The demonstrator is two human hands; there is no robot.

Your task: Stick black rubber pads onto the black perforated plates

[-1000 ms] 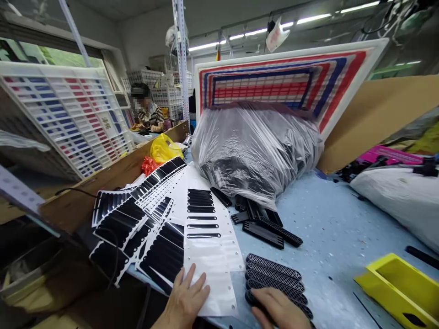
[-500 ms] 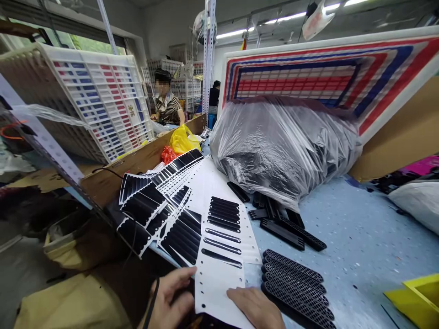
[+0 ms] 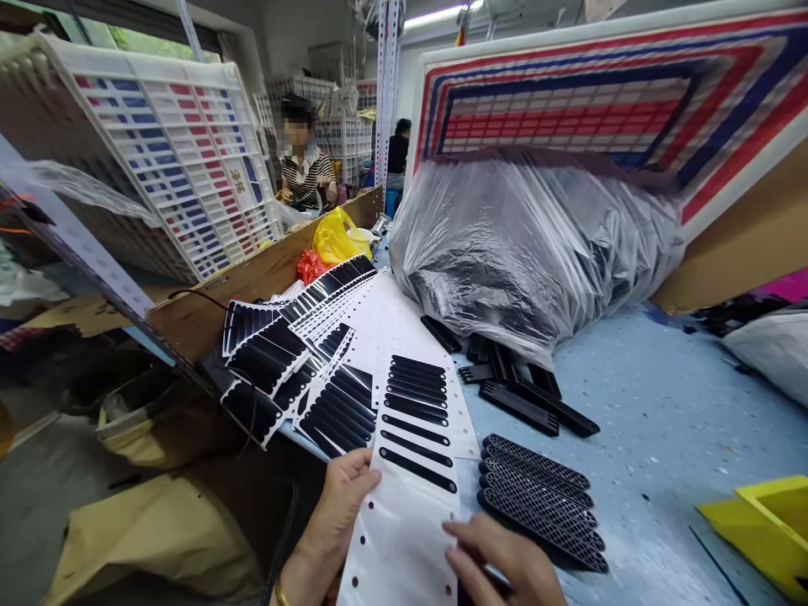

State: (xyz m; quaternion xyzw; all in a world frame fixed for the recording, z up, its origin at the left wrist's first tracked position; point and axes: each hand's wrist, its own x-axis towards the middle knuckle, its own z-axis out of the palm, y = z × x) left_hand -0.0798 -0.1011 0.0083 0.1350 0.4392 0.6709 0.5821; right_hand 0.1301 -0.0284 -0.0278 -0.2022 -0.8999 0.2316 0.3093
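Pale blue bench point(image 3: 669, 404), kinda busy. Left hand point(image 3: 337, 505) pinches a white paper sheet of black strips point(image 3: 410, 522) at the near edge; half-open right hand point(image 3: 511, 560), grip unclear. Uneven tugging could crease it, or knuckles bump those black lattice bars point(image 3: 543, 505).

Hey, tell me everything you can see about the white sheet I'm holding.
The white sheet looks like thin, slightly glossy paper or plastic, long and narrow, with small holes along both edges. Black round-ended strips cross its upper part, the lowest three spaced wider; below them it's bare. Its far end overlaps other sheets. Your left hand pinches its left edge; your right hand is at the right.
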